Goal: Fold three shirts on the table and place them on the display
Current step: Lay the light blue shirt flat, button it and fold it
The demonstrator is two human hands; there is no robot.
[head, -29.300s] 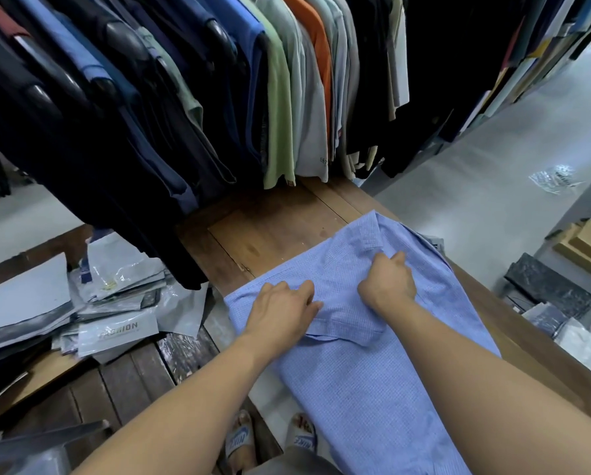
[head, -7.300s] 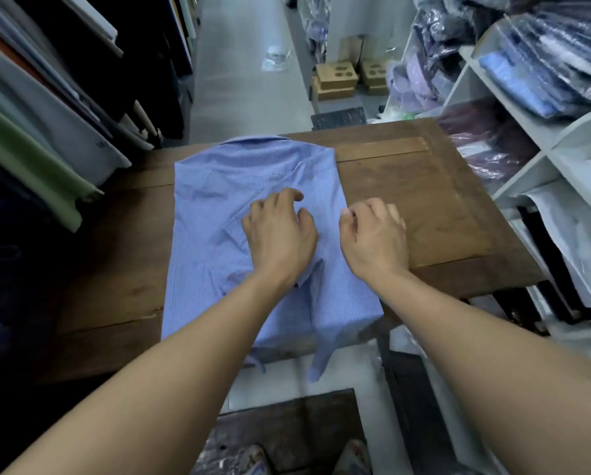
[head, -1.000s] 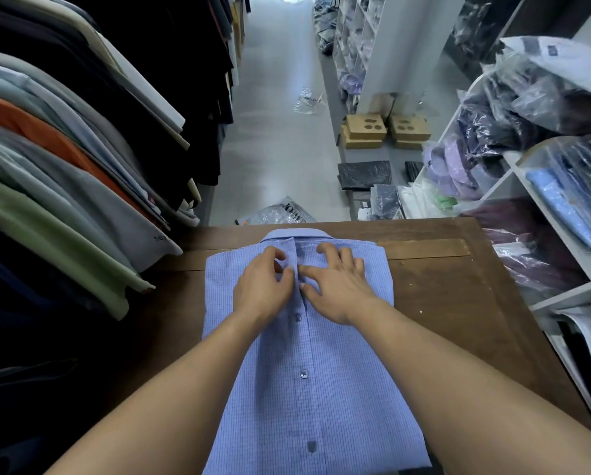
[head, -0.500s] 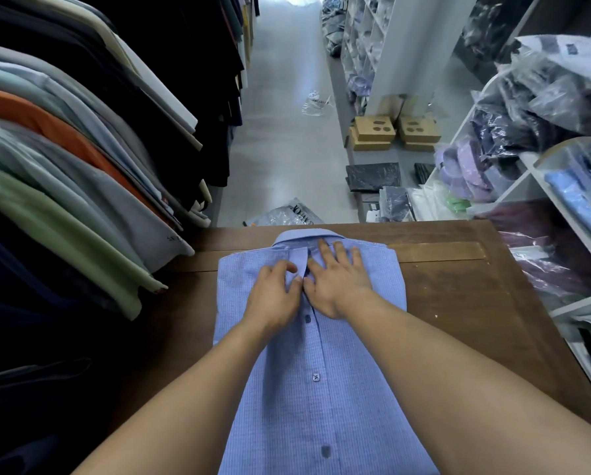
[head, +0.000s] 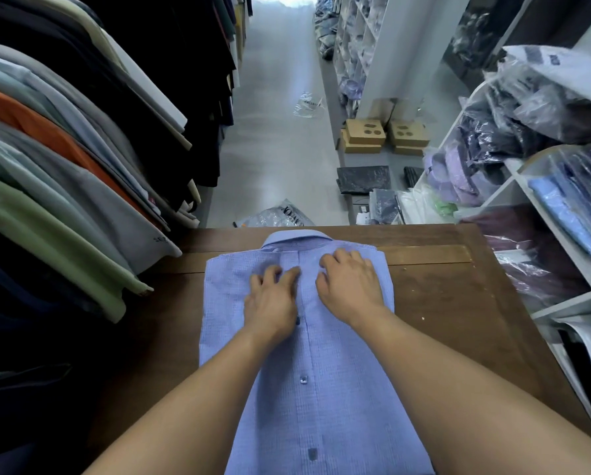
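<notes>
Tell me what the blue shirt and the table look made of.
Blue shirt: thin woven cloth, likely cotton, matte; fine check weave and soft creases show. Table: dark-stained wood, dull worn finish; grain and board seams are visible.

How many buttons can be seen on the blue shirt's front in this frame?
3 buttons: one beside the left hand, one mid-shirt, one near the frame's bottom. The hands may hide more nearer the collar.

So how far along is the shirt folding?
Done: one blue shirt lies folded, buttons up, on the table. In hand: the left hand and right hand press its chest below the collar. Left: placing it on display; no other shirt shows on the table.
</notes>
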